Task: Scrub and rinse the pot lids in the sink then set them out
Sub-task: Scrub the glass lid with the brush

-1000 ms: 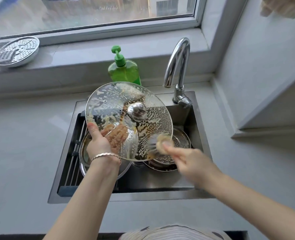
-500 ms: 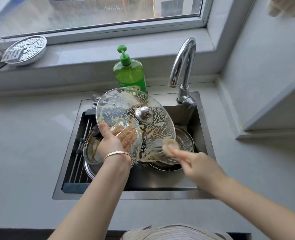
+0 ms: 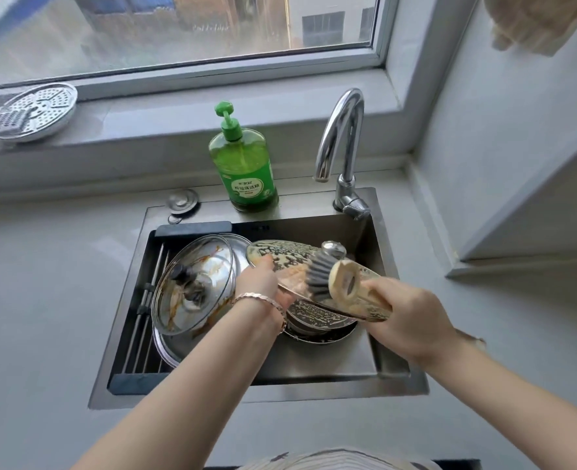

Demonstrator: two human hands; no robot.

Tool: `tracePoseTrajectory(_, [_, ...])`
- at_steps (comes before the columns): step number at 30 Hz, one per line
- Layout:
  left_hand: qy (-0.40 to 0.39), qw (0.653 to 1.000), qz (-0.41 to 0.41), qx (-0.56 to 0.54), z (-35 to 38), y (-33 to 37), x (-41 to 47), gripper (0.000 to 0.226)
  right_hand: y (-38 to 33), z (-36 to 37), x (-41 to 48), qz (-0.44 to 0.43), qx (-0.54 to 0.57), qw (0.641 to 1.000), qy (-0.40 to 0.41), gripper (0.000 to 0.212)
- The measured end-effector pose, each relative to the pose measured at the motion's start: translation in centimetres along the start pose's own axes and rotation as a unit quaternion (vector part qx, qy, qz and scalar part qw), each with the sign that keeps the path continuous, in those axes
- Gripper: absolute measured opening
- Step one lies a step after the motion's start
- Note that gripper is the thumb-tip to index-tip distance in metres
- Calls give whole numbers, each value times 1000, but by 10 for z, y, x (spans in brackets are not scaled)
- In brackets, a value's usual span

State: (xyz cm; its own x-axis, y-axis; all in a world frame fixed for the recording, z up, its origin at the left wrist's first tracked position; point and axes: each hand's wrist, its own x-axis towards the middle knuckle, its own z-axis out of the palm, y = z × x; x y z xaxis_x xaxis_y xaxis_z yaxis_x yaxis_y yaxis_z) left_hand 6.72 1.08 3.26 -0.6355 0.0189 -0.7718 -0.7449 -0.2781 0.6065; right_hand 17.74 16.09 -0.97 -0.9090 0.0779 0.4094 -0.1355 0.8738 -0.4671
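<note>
Both forearms are bare, extended forward and converging ahead of the torso. Left hand [image 3: 261, 283]: the thumb lies on top of the rim of a soapy glass lid [image 3: 287, 254] and the fingers pass beneath it, gripping the lid near level. The left wrist is straight and carries a thin bracelet [image 3: 263, 300]. Right hand [image 3: 412, 320]: the back of the hand faces up and the fingers are wrapped round the handle of a scrub brush [image 3: 344, 279], with the bristles against the lid's upper face. The right forearm enters from the lower right, angled inward.

Home kitchen, steel sink [image 3: 395, 371] mid-frame with curved tap [image 3: 343, 137], green dish soap bottle [image 3: 244, 164], pale surface [image 3: 43, 300], window [image 3: 178, 25] above
</note>
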Motion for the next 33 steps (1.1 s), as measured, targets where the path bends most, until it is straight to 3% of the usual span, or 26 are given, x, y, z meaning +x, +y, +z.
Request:
tracePoseTrajectory(4, [-50, 995, -29, 82, -1, 4, -8, 20, 16, -6, 12, -5, -52, 995, 90, 21])
tracePoseTrajectory(7, [-82, 960, -29, 265, -14, 12, -8, 49, 19, -14, 34, 29, -43, 998, 45, 27])
tracePoseTrajectory(8, [-73, 920, 17, 384, -21, 14, -7, 58, 19, -16, 39, 33, -36, 999, 16, 27])
tracePoseTrajectory(9, [-50, 849, 93, 518, -29, 17, -4, 65, 19, -19, 44, 29, -27, 999, -12, 26])
tracePoseTrajectory(10, [-17, 748, 192, 636, -37, 22, 0, 67, 18, -21, 50, 24, -17, 999, -35, 27])
tracePoseTrajectory(11, [8, 655, 287, 699, -44, 26, 2, 67, 17, -25, 57, 23, -6, 998, -61, 33])
tracePoseTrajectory(12, [13, 616, 348, 707, -48, 30, 1, 66, 14, -30, 65, 24, 4, 996, -89, 42])
tracePoseTrajectory(13, [-15, 616, 382, 688, -51, 34, 1, 63, 12, -34, 74, 25, 11, 993, -117, 48])
tracePoseTrajectory(14, [-75, 640, 389, 658, -53, 36, 3, 57, 10, -38, 82, 25, 11, 990, -141, 51])
tracePoseTrajectory(16, [-211, 701, 325, 599, -47, 35, -3, 42, 2, -43, 97, 15, 4, 985, -172, 50])
tracePoseTrajectory(18, [-270, 734, 243, 574, -44, 32, -5, 48, -6, -47, 108, 2, 2, 982, -190, 49])
tracePoseTrajectory(20, [-269, 728, 226, 588, -42, 29, -5, 46, -11, -46, 115, -8, -4, 980, -200, 47])
tracePoseTrajectory(22, [-272, 744, 223, 568, -42, 27, -2, 45, -10, -40, 119, -11, 1, 981, -196, 32])
tracePoseTrajectory(24, [-253, 778, 215, 533, -42, 25, 1, 49, -6, -27, 120, 2, 17, 988, -151, 12])
tracePoseTrajectory(28, [-216, 861, 150, 436, -44, 22, 10, 48, -3, -5, 108, 99, 53, 994, -5, 21])
tracePoseTrajectory(30, [-193, 905, 95, 368, -49, 21, 13, 52, 2, 2, 96, 197, 83, 976, -33, 37])
tracePoseTrajectory(33, [-195, 939, 25, 280, -58, 16, 13, 65, 17, 15, 73, 307, 95, 935, -149, 51])
